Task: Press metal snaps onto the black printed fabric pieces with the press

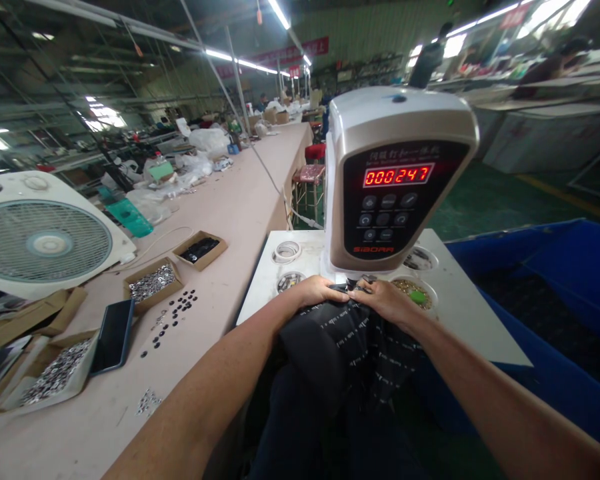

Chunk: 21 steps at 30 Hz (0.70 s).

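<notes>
A black garment with small white print point(353, 343) hangs from both hands over my lap. My left hand point(323, 291) pinches its upper edge from the left. On the right, my right hand point(377, 293) grips the same edge close by, thumbs almost meeting. The held edge lies right under the head of a snap-button machine point(395, 180), whose red display reads 000247. The exact spot where cloth and machine meet is partly hidden by my fingers and the machine head.
Left, a long table point(240, 193) carries a fan point(45, 233), a phone point(113, 335), a teal bottle point(126, 212) and boxes of metal snaps point(153, 283). Round wells with small parts point(415, 293) sit in the white machine table point(460, 313). A blue bin point(545, 267) stands right.
</notes>
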### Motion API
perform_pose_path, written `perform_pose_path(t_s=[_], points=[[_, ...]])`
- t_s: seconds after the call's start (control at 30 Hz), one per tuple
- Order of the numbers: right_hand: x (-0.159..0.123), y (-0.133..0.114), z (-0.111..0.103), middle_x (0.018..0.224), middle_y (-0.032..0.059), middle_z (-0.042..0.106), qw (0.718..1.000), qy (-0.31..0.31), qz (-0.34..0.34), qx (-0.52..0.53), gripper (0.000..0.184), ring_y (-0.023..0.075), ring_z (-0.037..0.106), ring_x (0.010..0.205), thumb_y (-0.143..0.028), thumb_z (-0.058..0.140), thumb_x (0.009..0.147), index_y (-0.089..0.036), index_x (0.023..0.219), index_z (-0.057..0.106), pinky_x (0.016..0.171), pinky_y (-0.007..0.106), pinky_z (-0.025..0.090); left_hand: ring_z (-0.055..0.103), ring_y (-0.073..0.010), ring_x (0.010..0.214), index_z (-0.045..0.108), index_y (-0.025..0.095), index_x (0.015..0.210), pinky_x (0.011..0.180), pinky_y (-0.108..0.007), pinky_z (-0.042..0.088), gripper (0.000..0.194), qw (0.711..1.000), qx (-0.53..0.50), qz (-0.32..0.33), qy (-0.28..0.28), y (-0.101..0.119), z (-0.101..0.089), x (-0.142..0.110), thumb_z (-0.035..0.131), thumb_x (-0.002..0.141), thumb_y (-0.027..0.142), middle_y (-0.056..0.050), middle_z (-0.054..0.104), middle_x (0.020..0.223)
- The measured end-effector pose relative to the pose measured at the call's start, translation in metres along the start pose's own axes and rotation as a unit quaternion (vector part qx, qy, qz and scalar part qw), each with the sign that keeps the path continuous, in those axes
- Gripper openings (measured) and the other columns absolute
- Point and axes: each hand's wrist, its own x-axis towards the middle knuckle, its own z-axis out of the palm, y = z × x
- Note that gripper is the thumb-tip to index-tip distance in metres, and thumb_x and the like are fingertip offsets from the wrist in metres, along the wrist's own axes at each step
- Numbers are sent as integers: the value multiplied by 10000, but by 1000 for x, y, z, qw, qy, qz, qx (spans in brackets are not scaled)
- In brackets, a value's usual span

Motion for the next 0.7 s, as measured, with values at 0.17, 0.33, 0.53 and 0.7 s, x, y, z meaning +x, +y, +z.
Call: perform_pose_path(t_s=[0.17, 0.33, 0.53, 0.7], points=[[-5, 1, 9, 803, 37, 718, 998, 52, 4, -30, 349, 238, 656, 787, -488, 495, 900, -205, 867, 695, 705, 308, 438, 653, -237, 830, 727, 141, 843, 838, -359, 514, 479, 1000, 19, -18, 2, 0, 0, -1, 863, 561, 504, -39, 710, 823], [-2, 8, 23, 919, 85, 760, 994, 84, 1, -73, 324, 272, 683, 884, -461, 510, 930, -223, 927, 730, 767, 330, 442, 637, -210, 801, 709, 164, 857, 777, -321, 492, 448, 998, 55, -3, 15, -2, -5, -5, 811, 600, 515, -16, 703, 828], [-1, 10, 26, 923, 90, 769, 988, 86, -10, -124, 307, 273, 694, 896, -415, 493, 976, -227, 1006, 733, 770, 321, 438, 583, -188, 765, 642, 169, 776, 683, -286, 412, 423, 989, 135, 39, 43, -11, -14, -9, 785, 630, 538, 2, 640, 755], [-1, 11, 24, 955, 103, 772, 983, 73, -11, -167, 320, 287, 704, 905, -398, 466, 1008, -222, 1085, 722, 721, 316, 424, 562, -175, 778, 621, 178, 816, 672, -270, 385, 409, 981, 179, 60, 48, -10, -17, -8, 806, 615, 482, 23, 620, 781]])
